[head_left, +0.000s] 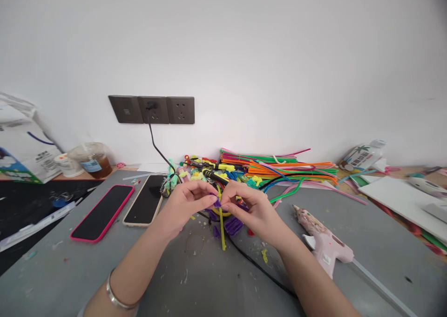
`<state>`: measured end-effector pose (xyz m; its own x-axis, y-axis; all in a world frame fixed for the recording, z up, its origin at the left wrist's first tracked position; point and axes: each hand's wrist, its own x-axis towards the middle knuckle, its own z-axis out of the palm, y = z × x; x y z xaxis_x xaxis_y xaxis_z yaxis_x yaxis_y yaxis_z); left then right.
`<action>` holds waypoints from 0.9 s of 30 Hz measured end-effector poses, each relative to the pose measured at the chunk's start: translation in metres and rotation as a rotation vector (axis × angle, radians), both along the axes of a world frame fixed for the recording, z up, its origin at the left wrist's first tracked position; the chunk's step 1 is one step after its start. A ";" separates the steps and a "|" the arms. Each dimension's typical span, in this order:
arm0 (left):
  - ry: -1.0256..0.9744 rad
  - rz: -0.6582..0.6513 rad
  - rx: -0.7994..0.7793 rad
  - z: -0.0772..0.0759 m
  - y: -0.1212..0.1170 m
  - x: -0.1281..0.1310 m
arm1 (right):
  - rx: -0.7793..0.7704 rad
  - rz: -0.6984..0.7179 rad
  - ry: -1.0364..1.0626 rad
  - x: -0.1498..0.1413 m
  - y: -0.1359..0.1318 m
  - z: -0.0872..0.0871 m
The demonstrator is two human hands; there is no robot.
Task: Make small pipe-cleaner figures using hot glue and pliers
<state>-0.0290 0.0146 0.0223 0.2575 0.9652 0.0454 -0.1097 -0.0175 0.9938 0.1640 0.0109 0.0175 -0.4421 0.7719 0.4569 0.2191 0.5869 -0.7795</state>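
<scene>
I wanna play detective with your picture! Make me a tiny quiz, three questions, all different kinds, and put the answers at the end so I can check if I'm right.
1. How many dark, square socket plates are in a row on the smooth white wall?
2. Which colour is the edge of the flat, black-screened phone nearest the person's bare left hand?
A) bright pink
B) cream
C) green
3. True or false: the pale pink glue gun lies nearer the bare right hand than the left.

Key: 1. three; 2. B; 3. true
</scene>
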 end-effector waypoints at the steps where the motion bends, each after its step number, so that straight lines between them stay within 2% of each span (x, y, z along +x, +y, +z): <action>1: -0.001 -0.026 -0.019 0.001 0.000 0.000 | -0.011 0.025 -0.014 0.001 0.000 0.000; 4: 0.001 -0.052 -0.068 0.002 0.001 -0.005 | -0.045 0.049 -0.007 0.000 0.001 -0.001; 7: 0.136 -0.049 -0.085 0.003 0.002 -0.013 | -0.034 -0.071 0.085 -0.004 0.003 -0.005; 9: 0.271 -0.153 -0.102 0.006 0.002 -0.017 | -0.013 -0.162 0.134 -0.006 0.005 -0.009; 12: 0.411 -0.307 -0.120 0.010 0.000 -0.019 | 0.012 -0.214 0.119 -0.007 0.008 -0.014; 14: 0.430 -0.268 -0.090 0.008 0.000 -0.017 | 0.039 -0.235 0.072 -0.008 0.008 -0.017; 18: 0.322 -0.087 -0.039 -0.001 0.002 -0.013 | 0.102 -0.268 -0.030 -0.011 0.006 -0.022; 22: 0.224 -0.070 0.005 -0.002 0.002 -0.006 | 0.135 -0.291 -0.094 -0.014 0.002 -0.024; 24: 0.183 -0.038 -0.006 0.000 0.001 -0.004 | 0.128 -0.320 -0.048 -0.013 0.002 -0.022; 27: 0.061 0.101 -0.022 0.001 0.003 -0.004 | 0.029 -0.402 0.124 -0.009 0.003 -0.018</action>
<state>-0.0330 0.0178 0.0236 0.1607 0.9869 0.0115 -0.0475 -0.0039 0.9989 0.1545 0.0141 -0.0001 -0.0481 0.8580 0.5114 0.3404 0.4955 -0.7992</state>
